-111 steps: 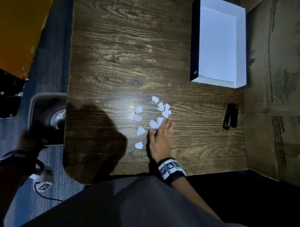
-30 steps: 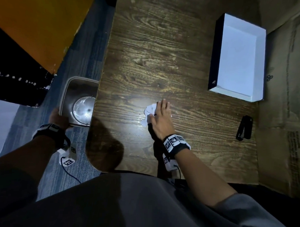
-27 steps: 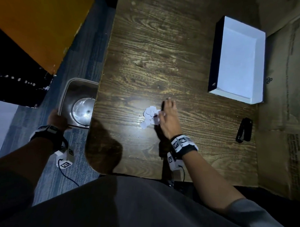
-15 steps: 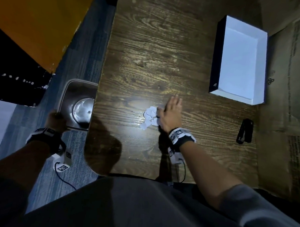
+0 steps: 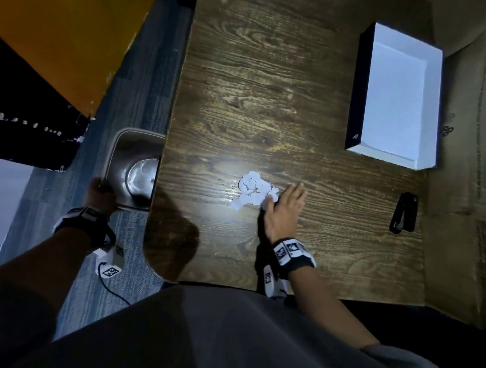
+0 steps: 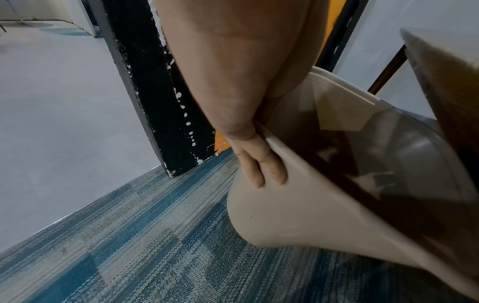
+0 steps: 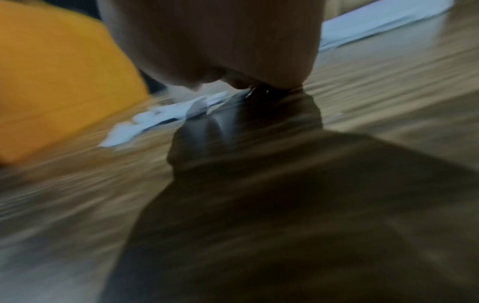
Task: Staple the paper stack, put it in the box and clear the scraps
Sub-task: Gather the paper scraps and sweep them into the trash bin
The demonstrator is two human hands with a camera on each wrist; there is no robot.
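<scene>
Sweeping is the step in hand, judging from how things lie. The right hand (image 5: 283,210) lies flat on the bench (image 5: 267,88), fingers straight and together, grasping nothing, its thumb-side edge touching the heap of scraps (image 5: 254,189). In the right wrist view the picture is blurred, but the palm sits low on the wood with the white scraps (image 7: 166,114) just past it.

The left hand (image 5: 99,194) is off the bench, down beside its left edge, gripping the near rim of a bin (image 5: 122,143). The left wrist view shows the fingers (image 6: 259,164) pressed on the bin's outer wall (image 6: 298,205) and the thumb apparently hooked over the rim, so this hand is clamped on the bin and holds it partly under the bench edge.

What the next push turns on: the scraps lie to the left of the right hand, and the bin lies further left again, beyond the bench edge, with bare wood between heap and edge. So the line runs from right hand through scraps to bin, and the right hand is the nearer one to the heap. The heap is loose and slightly stretched along that line, so stray bits may well slip round the hand.

Away to the right of the right hand lies the stapler (image 5: 403,213); forward of it sits the box (image 5: 399,93), white inside, where I cannot make out the paper stack for certain.
</scene>
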